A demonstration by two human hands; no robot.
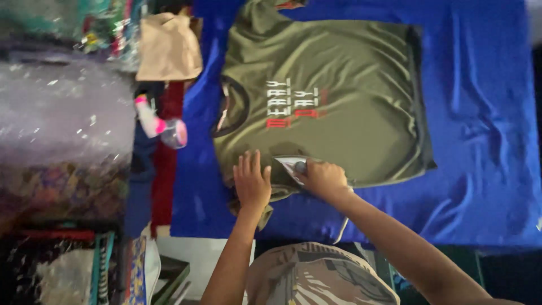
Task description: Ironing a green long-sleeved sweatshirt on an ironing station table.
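Note:
An olive green T-shirt [344, 90] with white and red print lies flat on a blue cloth [485, 130], its collar toward the left. My left hand [252, 181] presses flat on the shirt's near shoulder, fingers apart. My right hand [323, 178] grips the handle of a white clothes iron [289, 164], whose pointed tip faces left on the shirt, just right of my left hand. Most of the iron is hidden under my right hand.
A pink and clear spray bottle [161, 125] lies left of the collar on dark red and navy cloth. A folded tan garment [168, 48] sits at the back left. Clear plastic-wrapped bundles [62, 113] fill the left side. My patterned clothing [319, 277] shows at the bottom.

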